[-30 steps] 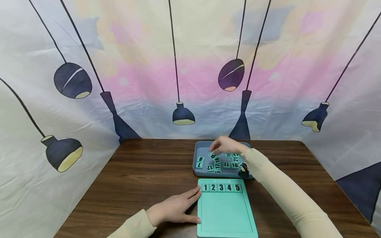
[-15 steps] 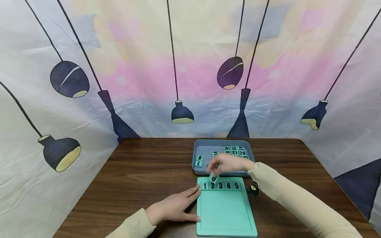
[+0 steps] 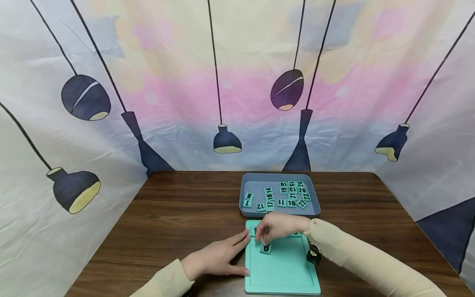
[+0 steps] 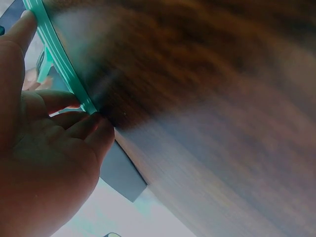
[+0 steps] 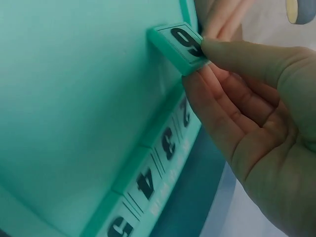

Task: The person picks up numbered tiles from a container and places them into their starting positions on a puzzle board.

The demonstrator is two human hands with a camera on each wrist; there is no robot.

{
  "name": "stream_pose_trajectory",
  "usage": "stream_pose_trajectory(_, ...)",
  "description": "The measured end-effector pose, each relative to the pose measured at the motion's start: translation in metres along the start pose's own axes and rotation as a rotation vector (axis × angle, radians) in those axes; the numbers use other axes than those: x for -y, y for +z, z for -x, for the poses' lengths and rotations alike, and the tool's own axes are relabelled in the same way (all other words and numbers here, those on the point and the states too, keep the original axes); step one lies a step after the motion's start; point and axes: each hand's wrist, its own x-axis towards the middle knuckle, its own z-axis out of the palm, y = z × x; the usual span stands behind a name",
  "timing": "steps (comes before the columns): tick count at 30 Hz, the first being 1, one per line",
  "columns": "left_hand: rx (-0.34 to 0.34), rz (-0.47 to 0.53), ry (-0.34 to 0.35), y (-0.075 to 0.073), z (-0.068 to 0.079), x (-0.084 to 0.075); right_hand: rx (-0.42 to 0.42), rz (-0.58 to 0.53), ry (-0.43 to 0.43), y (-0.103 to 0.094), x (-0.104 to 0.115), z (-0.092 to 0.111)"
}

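A mint-green number board (image 3: 285, 272) lies on the table, its top row filled with tiles; the 3, 4 and 5 (image 5: 121, 227) show in the right wrist view. My left hand (image 3: 219, 260) rests against the board's left edge, with thumb and fingertips touching the rim (image 4: 61, 64). Between thumb and fingers my right hand (image 3: 280, 227) pinches a number tile (image 5: 180, 47), tilted over the board just below the top row. Its digit looks like a 6 or a 9. From the head view, this hand covers the middle of the row.
Behind the board stands a blue-grey tray (image 3: 243, 185) with several loose number tiles (image 3: 292, 196), many of them turned upside down. The brown wooden table (image 3: 178, 214) extends to both sides. A cloth printed with lamps (image 3: 178, 90) hangs behind it.
My right hand has carried the number tile from the tray toward me, past the top row and over the board. The left hand stays at the board's edge.
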Motion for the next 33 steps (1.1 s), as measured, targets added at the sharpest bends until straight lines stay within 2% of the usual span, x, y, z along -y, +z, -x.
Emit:
stream_pose_trajectory(6,-0.001,0.010,0.009,0.000,-0.001,0.001,-0.045,0.003,-0.046,0.012,-0.005,-0.006)
stream_pose_trajectory(12,0.005,0.029,0.011,0.000,-0.002,0.001,-0.124,-0.010,-0.039,0.022,-0.007,-0.006)
stream_pose_trajectory(14,0.006,0.022,0.009,0.000,-0.001,0.001,-0.155,0.021,-0.041,0.024,-0.009,-0.003)
stream_pose_trajectory(19,0.009,0.001,0.004,-0.001,0.000,0.001,-0.233,0.089,-0.006,0.027,-0.009,0.011)
stream_pose_trajectory(25,0.013,-0.001,-0.003,-0.001,0.000,0.002,-0.262,0.107,0.072,0.037,-0.008,0.028)
stream_pose_trajectory(33,0.011,0.007,-0.004,0.000,-0.002,0.002,-0.332,0.136,0.073,0.050,-0.008,0.027)
